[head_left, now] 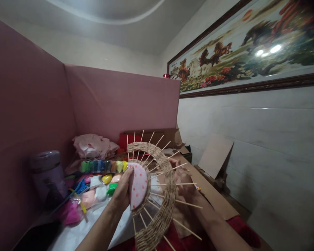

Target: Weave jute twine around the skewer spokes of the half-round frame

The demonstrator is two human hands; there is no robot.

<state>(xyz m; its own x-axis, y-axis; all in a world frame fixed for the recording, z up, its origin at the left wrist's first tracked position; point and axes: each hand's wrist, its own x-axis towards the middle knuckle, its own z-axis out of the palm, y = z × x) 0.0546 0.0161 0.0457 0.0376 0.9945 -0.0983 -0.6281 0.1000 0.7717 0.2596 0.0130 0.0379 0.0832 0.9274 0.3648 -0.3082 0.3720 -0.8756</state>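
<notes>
My left hand (122, 188) grips a half-round woven piece by the straight side of its centre, a pale pink half-disc (139, 186) with red dots. Thin wooden sticks (186, 183) fan out from that centre. Around them curves a wide band of woven twisted cord (170, 184), with the stick ends poking past its outer edge. My right hand (182, 176) is behind the band's right side, near the stick tips. It is blurred and partly covered by the band and sticks, so its grip cannot be made out.
Bagged coloured clay (101, 192) and a row of small colour packs (103, 166) lie on the left. A lidded cup (48, 177) stands beside a pink partition (125, 101). Brown cardboard (214, 195) lies on the right, and a pale board (216, 155) leans against the wall.
</notes>
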